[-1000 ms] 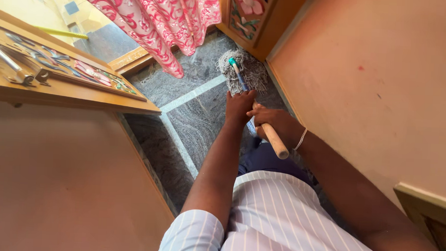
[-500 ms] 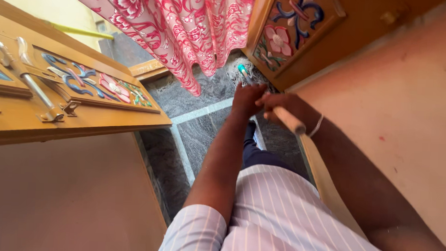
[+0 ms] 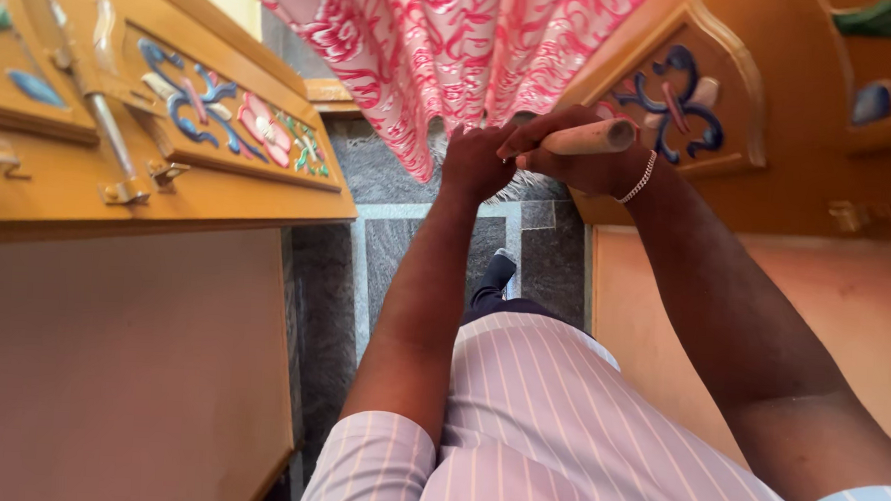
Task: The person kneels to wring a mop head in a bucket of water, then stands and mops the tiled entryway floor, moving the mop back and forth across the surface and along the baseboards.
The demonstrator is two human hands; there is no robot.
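Over grey stone floor (image 3: 416, 244), both hands gripping round wooden handle (image 3: 591, 139)

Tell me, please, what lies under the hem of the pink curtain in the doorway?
Under the pink curtain lies grey stone floor, with pale mop strands showing below the left hand. The mop head itself is covered by both hands and cloth; the right hand holds the wooden handle.

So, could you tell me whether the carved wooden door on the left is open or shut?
Open: the carved door is swung aside, and floor shows beyond.
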